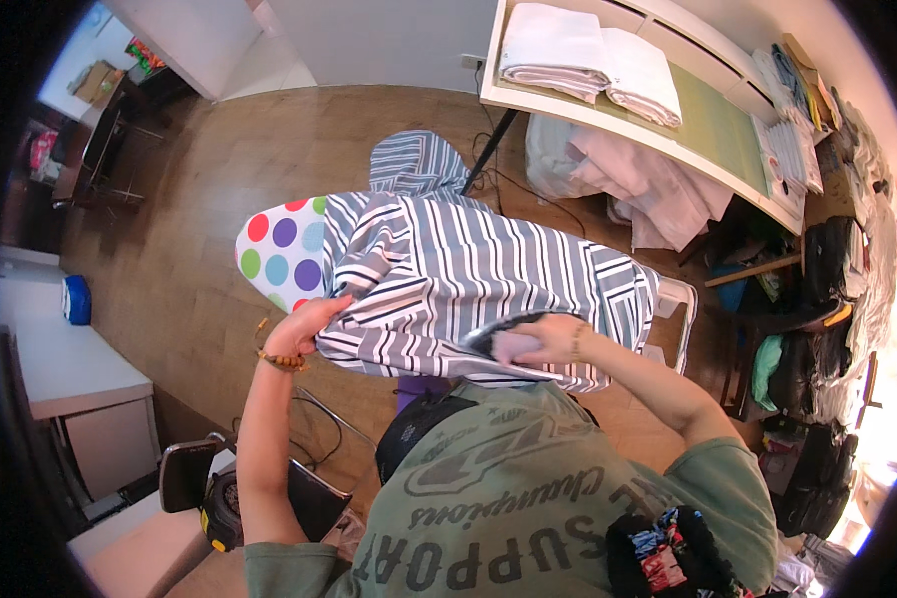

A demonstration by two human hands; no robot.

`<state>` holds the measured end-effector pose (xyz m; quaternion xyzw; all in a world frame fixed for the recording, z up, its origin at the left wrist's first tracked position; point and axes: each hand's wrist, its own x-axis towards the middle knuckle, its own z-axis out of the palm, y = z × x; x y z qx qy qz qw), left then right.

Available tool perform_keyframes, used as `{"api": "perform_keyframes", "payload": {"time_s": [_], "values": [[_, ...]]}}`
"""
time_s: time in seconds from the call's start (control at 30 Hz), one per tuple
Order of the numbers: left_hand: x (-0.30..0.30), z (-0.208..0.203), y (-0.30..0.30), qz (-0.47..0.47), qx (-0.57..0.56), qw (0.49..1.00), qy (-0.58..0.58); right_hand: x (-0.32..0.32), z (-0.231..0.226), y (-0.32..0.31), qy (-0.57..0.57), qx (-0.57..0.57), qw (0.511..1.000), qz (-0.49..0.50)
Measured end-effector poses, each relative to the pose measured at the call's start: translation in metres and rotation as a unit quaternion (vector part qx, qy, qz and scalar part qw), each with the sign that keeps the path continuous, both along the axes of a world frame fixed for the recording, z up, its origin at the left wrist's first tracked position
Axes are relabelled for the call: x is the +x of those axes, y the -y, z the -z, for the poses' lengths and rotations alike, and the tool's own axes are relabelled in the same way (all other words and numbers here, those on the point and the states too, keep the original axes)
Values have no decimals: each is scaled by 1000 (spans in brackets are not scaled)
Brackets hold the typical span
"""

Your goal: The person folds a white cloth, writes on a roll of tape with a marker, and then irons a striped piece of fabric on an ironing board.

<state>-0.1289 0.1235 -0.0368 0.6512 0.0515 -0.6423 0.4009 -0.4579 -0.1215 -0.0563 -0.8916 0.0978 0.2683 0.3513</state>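
Note:
Blue-grey, white and dark striped cloth covers most of an ironing board, whose dotted left end is bare. At the cloth's near left edge, my left hand pinches a bunched part of it. My right hand is closed round a clothes iron, slightly blurred, on the near side of the cloth. The iron's soleplate is hidden from sight. Folds gather near my left hand, while the middle lies flatter. Some of the striped cloth hangs over the board's far side.
Beyond the board stands a table with folded white cloths on it and bagged fabric underneath. Cables run across the floor. A black chair is at my lower left, and piled clothes line the right side.

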Motion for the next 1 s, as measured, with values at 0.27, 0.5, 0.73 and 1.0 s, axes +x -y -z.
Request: {"api": "perform_keyframes", "payload": {"time_s": [0.27,0.5,0.73,1.0], "values": [[-4,25,14,-79,-43,984,154,124,8,-71,81,31,995,46],[18,34,33,-151,-89,973,150,95,14,-54,68,20,995,74],[48,56,38,-117,-95,988,34,-58,0,24,1,-41,989,144],[53,48,54,-131,-161,971,-117,-29,2,20,-14,-78,991,109]]}}
